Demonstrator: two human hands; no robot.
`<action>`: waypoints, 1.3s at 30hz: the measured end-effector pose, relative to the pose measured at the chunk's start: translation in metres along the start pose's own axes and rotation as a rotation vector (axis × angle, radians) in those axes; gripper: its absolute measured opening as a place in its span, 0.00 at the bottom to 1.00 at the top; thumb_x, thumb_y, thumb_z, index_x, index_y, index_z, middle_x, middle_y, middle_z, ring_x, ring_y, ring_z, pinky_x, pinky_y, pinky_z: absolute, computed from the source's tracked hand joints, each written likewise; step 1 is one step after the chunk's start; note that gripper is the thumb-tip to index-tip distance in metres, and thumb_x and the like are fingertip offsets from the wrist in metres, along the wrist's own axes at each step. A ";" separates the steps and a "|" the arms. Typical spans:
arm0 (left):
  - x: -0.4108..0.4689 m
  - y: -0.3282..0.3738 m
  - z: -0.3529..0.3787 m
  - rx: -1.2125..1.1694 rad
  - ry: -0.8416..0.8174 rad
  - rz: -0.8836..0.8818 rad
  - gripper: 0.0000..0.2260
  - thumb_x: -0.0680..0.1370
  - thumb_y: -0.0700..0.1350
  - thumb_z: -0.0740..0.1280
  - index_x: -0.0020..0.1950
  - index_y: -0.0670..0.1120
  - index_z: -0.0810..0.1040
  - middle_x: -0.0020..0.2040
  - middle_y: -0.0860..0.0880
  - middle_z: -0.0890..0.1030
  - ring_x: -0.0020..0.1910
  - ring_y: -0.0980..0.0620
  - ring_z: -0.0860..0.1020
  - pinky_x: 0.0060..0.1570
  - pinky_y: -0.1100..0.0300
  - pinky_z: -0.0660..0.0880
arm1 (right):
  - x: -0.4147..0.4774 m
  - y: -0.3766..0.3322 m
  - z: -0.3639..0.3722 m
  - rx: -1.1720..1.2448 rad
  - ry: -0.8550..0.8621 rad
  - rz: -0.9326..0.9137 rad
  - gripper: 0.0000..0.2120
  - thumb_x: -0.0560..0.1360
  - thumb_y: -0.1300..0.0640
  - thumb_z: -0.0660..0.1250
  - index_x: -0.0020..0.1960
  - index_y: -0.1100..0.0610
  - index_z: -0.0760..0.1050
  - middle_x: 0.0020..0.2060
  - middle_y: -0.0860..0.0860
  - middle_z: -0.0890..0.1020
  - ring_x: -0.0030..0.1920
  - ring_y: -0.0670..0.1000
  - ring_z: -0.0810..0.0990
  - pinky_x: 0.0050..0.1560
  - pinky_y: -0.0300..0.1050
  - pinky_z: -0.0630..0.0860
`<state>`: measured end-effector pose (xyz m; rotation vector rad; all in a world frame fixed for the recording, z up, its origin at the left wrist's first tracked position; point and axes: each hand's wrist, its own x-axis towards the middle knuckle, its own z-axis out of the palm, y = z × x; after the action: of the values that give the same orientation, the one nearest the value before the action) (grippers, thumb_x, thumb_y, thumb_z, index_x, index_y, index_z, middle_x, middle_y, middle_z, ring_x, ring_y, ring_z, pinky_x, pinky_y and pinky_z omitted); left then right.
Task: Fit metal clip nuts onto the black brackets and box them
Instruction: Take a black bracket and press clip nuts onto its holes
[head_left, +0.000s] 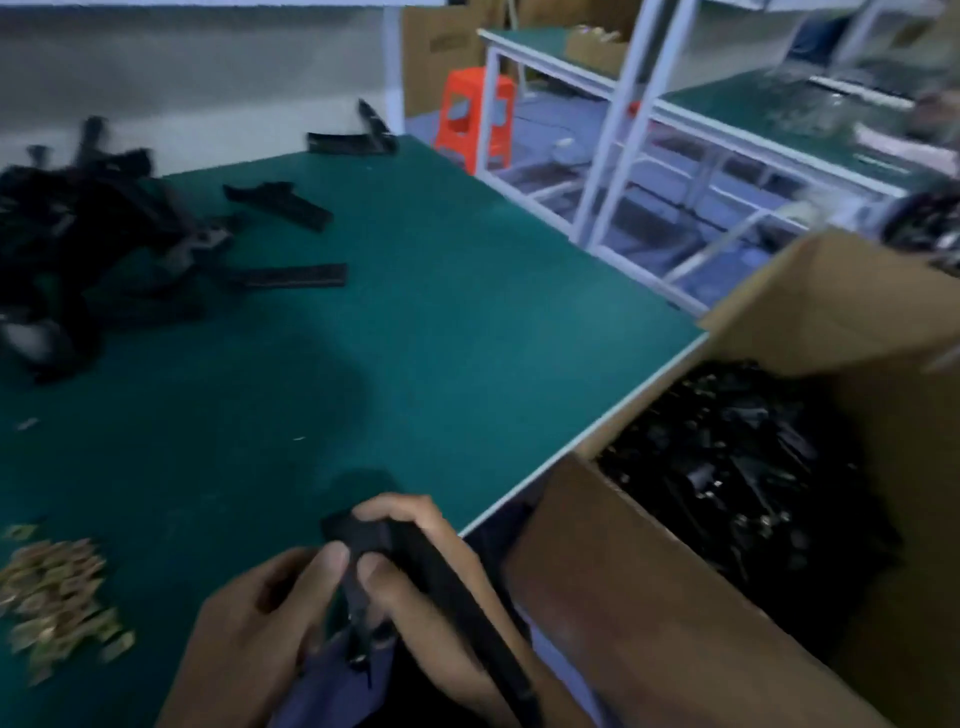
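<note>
Held in the closed grip of left hand and right hand, one black bracket hovers at the bench edge; the box looks well filled, but loose brackets and clip nuts wait.

Both hands, left hand, right hand, gripping a black bracket, open cardboard box just right

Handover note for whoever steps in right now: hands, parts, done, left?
Left hand and right hand both grip one black bracket at the table's near edge; too blurred to tell if its clip is on.
Clip nuts piled near left on the green table; loose brackets heaped far left.
Done: boxed brackets lie in the cardboard box, right.
Left: finish this one, box it, work through the heap.
</note>
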<state>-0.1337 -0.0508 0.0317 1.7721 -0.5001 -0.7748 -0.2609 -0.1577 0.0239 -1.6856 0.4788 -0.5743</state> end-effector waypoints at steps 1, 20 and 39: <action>-0.001 0.000 0.009 0.037 -0.041 0.017 0.10 0.71 0.60 0.67 0.37 0.58 0.85 0.31 0.48 0.82 0.26 0.59 0.76 0.30 0.68 0.71 | -0.007 0.003 -0.013 0.047 0.071 0.038 0.14 0.81 0.59 0.67 0.64 0.48 0.75 0.54 0.49 0.83 0.54 0.48 0.83 0.55 0.36 0.75; -0.006 -0.011 -0.069 0.006 0.337 -0.050 0.12 0.77 0.45 0.71 0.40 0.62 0.86 0.39 0.57 0.86 0.38 0.66 0.81 0.38 0.71 0.76 | 0.130 0.003 -0.067 0.089 0.321 0.126 0.09 0.78 0.60 0.72 0.56 0.49 0.81 0.37 0.46 0.83 0.39 0.48 0.81 0.42 0.42 0.80; -0.006 -0.013 -0.108 -0.150 0.445 -0.112 0.09 0.79 0.47 0.68 0.45 0.58 0.87 0.42 0.55 0.86 0.43 0.59 0.83 0.39 0.73 0.75 | 0.268 0.003 0.101 -0.761 -0.078 -0.284 0.20 0.85 0.54 0.59 0.76 0.56 0.69 0.60 0.54 0.83 0.58 0.55 0.80 0.55 0.46 0.74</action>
<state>-0.0613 0.0299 0.0424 1.7724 -0.0453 -0.4573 0.0126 -0.2413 0.0358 -2.5213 0.4287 -0.5610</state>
